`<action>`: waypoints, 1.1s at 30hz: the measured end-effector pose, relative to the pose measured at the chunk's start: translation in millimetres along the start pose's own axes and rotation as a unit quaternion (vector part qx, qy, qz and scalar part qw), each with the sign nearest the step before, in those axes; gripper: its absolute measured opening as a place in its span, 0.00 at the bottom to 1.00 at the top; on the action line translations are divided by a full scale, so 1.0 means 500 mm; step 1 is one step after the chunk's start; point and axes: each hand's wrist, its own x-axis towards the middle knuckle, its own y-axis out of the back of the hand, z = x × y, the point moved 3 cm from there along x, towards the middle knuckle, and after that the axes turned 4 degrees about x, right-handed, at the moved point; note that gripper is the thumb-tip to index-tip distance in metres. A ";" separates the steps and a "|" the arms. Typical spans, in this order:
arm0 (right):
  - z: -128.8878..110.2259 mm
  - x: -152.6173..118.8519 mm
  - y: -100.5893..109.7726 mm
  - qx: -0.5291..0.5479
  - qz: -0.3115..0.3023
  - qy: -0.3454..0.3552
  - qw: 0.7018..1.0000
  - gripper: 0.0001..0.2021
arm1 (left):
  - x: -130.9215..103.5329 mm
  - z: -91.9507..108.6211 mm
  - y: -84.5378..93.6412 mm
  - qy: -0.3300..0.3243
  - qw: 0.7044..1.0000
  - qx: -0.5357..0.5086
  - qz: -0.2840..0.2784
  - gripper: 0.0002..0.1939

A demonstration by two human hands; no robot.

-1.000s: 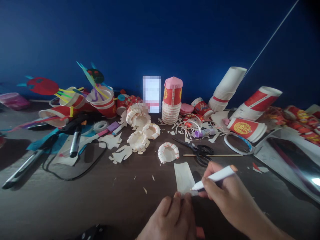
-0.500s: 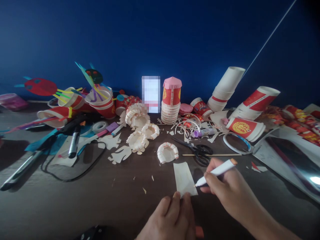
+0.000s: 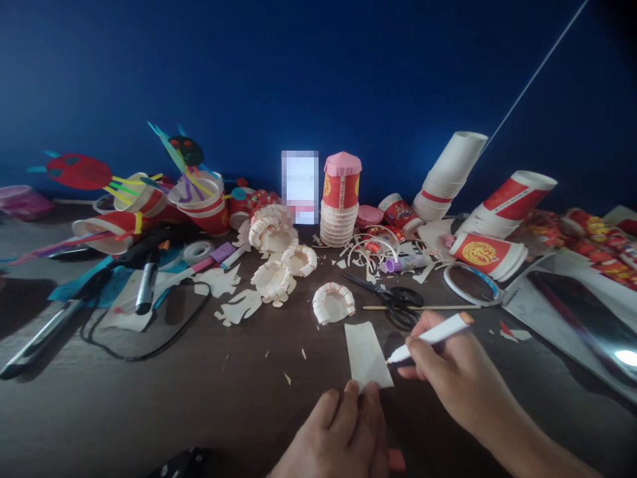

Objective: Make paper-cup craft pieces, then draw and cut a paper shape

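Note:
A small off-white paper strip point(image 3: 365, 352) lies on the table in front of me. My left hand point(image 3: 343, 428) is on its near end, with bent fingertips pressing it to the tabletop. My right hand point(image 3: 445, 365) grips a white marker point(image 3: 430, 337) with an orange end, its tip down at the strip's right edge. An orange piece point(image 3: 397, 459) shows beside my left hand, partly hidden by it. Beyond the strip sits a ring-shaped white paper cup piece point(image 3: 333, 304) with a rolled rim. Black-handled scissors point(image 3: 402, 302) lie to its right.
A thin wooden stick point(image 3: 448, 308) lies beside the scissors. Cut cup pieces point(image 3: 273, 279) and paper scraps spread further left. Stacked paper cups point(image 3: 339, 226) stand at the back by a lit screen point(image 3: 300, 186). A phone point(image 3: 587, 318) is at right, a glue gun point(image 3: 64, 318) at left.
The marker tip has slid a little way up along the strip's right edge, away from me. My left hand has stayed in place on the paper.

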 end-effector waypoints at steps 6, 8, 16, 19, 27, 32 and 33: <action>0.004 -0.001 0.002 -0.018 -0.001 0.007 1.000 0.09 | 0.002 -0.003 0.001 0.001 1.000 0.003 0.001 0.13; 0.004 -0.001 0.002 -0.025 0.001 0.013 1.000 0.09 | 0.002 -0.003 0.001 0.004 1.000 0.000 0.005 0.12; -0.002 -0.004 0.002 -0.027 0.002 0.031 0.999 0.08 | 0.003 -0.002 0.002 0.009 1.000 -0.002 0.001 0.13; -0.002 -0.004 0.003 -0.026 0.003 0.042 0.999 0.08 | 0.005 -0.003 0.005 0.004 1.000 -0.001 0.004 0.12; -0.004 -0.008 -0.002 -0.047 -0.018 0.070 0.996 0.09 | 0.000 0.000 -0.001 -0.014 1.000 0.001 -0.019 0.12; -0.006 -0.008 -0.003 -0.079 -0.022 0.075 0.994 0.10 | -0.005 0.001 -0.004 -0.014 1.000 -0.002 -0.014 0.13; -0.006 -0.007 -0.003 -0.086 -0.022 0.078 0.993 0.10 | -0.005 0.002 -0.005 -0.017 1.000 0.001 -0.017 0.13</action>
